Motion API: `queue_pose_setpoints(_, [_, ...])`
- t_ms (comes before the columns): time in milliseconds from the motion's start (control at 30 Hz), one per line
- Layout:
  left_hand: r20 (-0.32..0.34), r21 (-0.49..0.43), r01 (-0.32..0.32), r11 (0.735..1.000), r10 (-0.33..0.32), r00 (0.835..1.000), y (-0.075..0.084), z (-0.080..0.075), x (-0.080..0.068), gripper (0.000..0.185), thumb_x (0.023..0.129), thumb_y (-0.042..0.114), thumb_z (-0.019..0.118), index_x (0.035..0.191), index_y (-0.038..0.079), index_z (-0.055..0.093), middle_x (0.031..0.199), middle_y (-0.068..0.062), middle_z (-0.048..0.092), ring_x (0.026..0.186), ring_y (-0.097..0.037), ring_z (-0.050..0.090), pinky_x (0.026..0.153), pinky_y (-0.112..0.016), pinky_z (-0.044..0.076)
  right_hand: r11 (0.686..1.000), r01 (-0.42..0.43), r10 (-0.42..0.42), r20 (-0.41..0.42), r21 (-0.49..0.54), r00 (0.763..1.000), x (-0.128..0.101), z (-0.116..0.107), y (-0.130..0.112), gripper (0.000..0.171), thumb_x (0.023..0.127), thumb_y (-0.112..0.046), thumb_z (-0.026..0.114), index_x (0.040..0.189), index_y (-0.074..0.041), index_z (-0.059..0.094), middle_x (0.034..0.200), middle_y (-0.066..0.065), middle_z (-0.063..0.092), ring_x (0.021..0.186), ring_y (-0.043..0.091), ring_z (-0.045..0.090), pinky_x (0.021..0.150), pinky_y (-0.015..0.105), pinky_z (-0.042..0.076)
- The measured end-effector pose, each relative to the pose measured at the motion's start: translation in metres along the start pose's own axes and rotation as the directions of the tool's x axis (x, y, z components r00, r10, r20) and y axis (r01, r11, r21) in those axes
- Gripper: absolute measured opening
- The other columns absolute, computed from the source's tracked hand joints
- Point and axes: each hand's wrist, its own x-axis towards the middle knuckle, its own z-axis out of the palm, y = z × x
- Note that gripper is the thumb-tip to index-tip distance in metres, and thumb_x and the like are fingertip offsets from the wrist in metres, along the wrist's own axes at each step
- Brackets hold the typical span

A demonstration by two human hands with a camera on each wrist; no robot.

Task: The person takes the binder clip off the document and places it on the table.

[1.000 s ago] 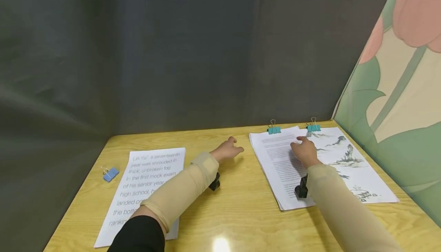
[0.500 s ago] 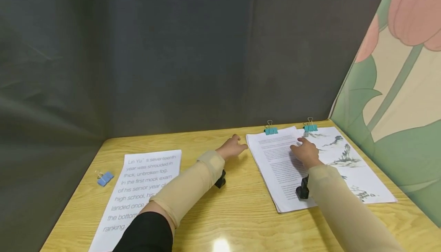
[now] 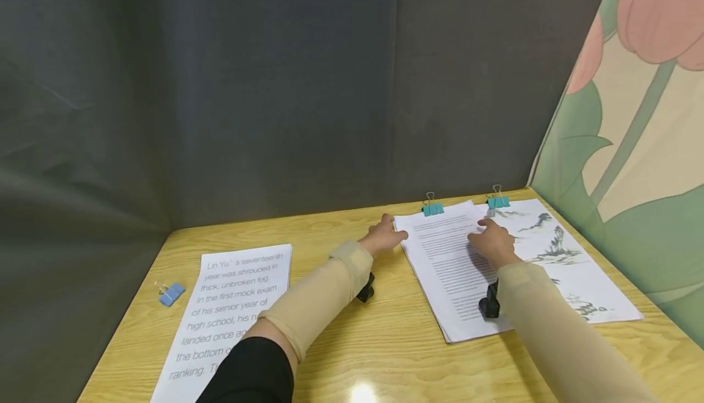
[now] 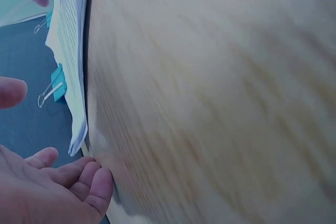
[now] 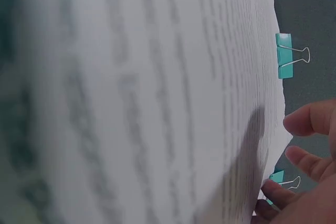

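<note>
A stack of printed text pages [image 3: 445,268] lies on the wooden table [image 3: 374,342], with a teal binder clip [image 3: 432,208] on its far edge. My left hand [image 3: 392,233] reaches its far left corner with relaxed fingers and holds nothing. In the left wrist view, that hand [image 4: 58,182] sits just below the stack's edge [image 4: 75,77] and the clip [image 4: 56,83]. My right hand [image 3: 486,232] rests on top of the stack near its far right side, fingers loose. The right wrist view shows the page [image 5: 131,103], fingertips [image 5: 307,119] and a clip [image 5: 286,55].
An ink landscape sheet [image 3: 566,262] with a second teal clip [image 3: 497,200] lies right of the stack. A large-print sheet [image 3: 231,311] and a blue binder clip [image 3: 171,293] lie at the left. Grey curtains stand behind, and a floral panel [image 3: 632,146] closes the right.
My left hand has slid right across the table to the stack's far left corner. The right hand has stayed on the pages.
</note>
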Motion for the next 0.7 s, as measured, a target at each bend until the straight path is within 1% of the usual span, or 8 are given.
queue_pose_setpoints(200, [0.001, -0.053, 0.007, 0.999, -0.007, 1.000, 0.005, 0.006, 0.000, 0.068, 0.099, 0.030, 0.058, 0.159, 0.009, 0.032, 0.156, -0.015, 0.044, 0.132, -0.031, 0.045, 0.103, -0.043, 0.043, 0.998, -0.065, 0.065, 0.011, 0.015, 0.998, -0.001, -0.001, 0.000, 0.057, 0.099, -0.022, 0.054, 0.145, 0.009, 0.042, 0.142, 0.041, 0.042, 0.129, 0.062, 0.038, 0.106, 0.066, 0.032])
queue_pose_setpoints(300, [0.015, -0.111, 0.005, 0.994, -0.004, 1.000, 0.007, 0.004, -0.002, 0.066, 0.101, 0.028, 0.057, 0.158, 0.007, 0.031, 0.159, -0.017, 0.039, 0.135, -0.031, 0.047, 0.107, -0.044, 0.042, 0.995, -0.090, 0.089, 0.015, 0.042, 0.996, 0.000, -0.002, 0.000, 0.057, 0.100, -0.023, 0.053, 0.147, 0.007, 0.040, 0.145, 0.040, 0.040, 0.131, 0.061, 0.037, 0.105, 0.067, 0.031])
queue_pose_setpoints(400, [0.032, -0.180, -0.006, 0.984, 0.012, 0.999, 0.009, 0.000, -0.007, 0.065, 0.103, 0.026, 0.055, 0.158, 0.005, 0.029, 0.162, -0.020, 0.034, 0.141, -0.034, 0.044, 0.111, -0.046, 0.040, 0.995, -0.081, 0.081, 0.003, 0.062, 0.997, 0.001, -0.004, 0.001, 0.058, 0.100, -0.022, 0.052, 0.148, 0.008, 0.039, 0.147, 0.040, 0.038, 0.133, 0.059, 0.037, 0.106, 0.068, 0.030])
queue_pose_setpoints(500, [0.022, -0.229, -0.009, 0.973, 0.014, 1.000, 0.008, -0.005, -0.012, 0.064, 0.103, 0.024, 0.053, 0.158, 0.003, 0.028, 0.162, -0.022, 0.031, 0.145, -0.035, 0.038, 0.113, -0.046, 0.038, 0.995, -0.051, 0.052, -0.010, 0.084, 0.999, 0.003, -0.005, 0.002, 0.058, 0.100, -0.018, 0.051, 0.147, 0.013, 0.038, 0.146, 0.042, 0.039, 0.134, 0.058, 0.038, 0.109, 0.066, 0.032])
queue_pose_setpoints(600, [0.004, -0.282, 0.003, 0.959, -0.002, 1.000, 0.006, -0.008, -0.014, 0.064, 0.103, 0.022, 0.053, 0.158, 0.002, 0.028, 0.163, -0.023, 0.029, 0.147, -0.036, 0.036, 0.114, -0.047, 0.036, 0.994, -0.030, 0.031, -0.005, 0.108, 1.000, 0.004, -0.004, 0.004, 0.059, 0.100, -0.016, 0.049, 0.146, 0.019, 0.036, 0.145, 0.043, 0.040, 0.136, 0.057, 0.038, 0.111, 0.062, 0.033])
queue_pose_setpoints(700, [-0.007, -0.311, 0.021, 0.950, -0.024, 1.000, 0.003, -0.008, -0.016, 0.065, 0.102, 0.020, 0.054, 0.158, 0.002, 0.027, 0.164, -0.022, 0.027, 0.146, -0.036, 0.036, 0.114, -0.046, 0.037, 0.991, -0.048, 0.046, 0.025, 0.124, 0.999, 0.003, -0.002, 0.004, 0.060, 0.100, -0.017, 0.045, 0.145, 0.021, 0.036, 0.146, 0.041, 0.040, 0.138, 0.056, 0.037, 0.114, 0.059, 0.033])
